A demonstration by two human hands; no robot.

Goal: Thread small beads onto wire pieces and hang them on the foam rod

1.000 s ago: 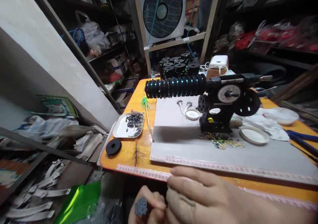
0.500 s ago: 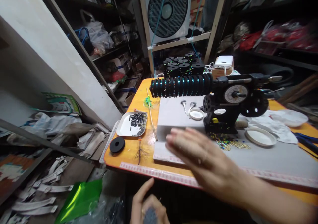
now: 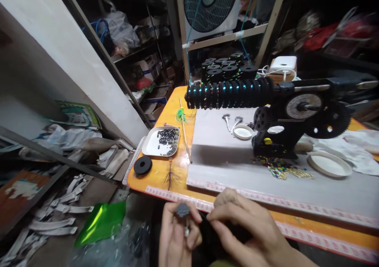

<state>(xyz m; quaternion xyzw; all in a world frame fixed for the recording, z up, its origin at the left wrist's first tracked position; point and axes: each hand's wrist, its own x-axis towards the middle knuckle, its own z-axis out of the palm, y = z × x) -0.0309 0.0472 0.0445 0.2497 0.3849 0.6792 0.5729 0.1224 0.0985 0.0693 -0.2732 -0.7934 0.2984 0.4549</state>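
Observation:
At the bottom centre, in front of the table edge, my left hand [image 3: 179, 237] is closed round a small dark grey tufted piece [image 3: 182, 210] with a pale stem. Just right of it, my right hand [image 3: 245, 223] has its thumb and fingertips pinched together; whatever is between them is too small to name. Two similar tufted pieces [image 3: 226, 122] lie on the grey board [image 3: 210, 137] beside a small white dish [image 3: 242, 131]. Above the board reaches a black machine [image 3: 280, 117] whose shaft carries a row of black spools [image 3: 231, 94].
A white tray [image 3: 151, 142] of small black parts and a black ring [image 3: 143, 165] sit at the table's left. A thin stick [image 3: 186, 140] lies beside the board. Loose beads [image 3: 284, 170] and a round lid [image 3: 329, 165] are at right. Behind stands a fan [image 3: 211, 2].
My right hand has come down and left from above the board, beside my left hand, and its fingers have closed. The view has shifted, and my left hand shows more fully.

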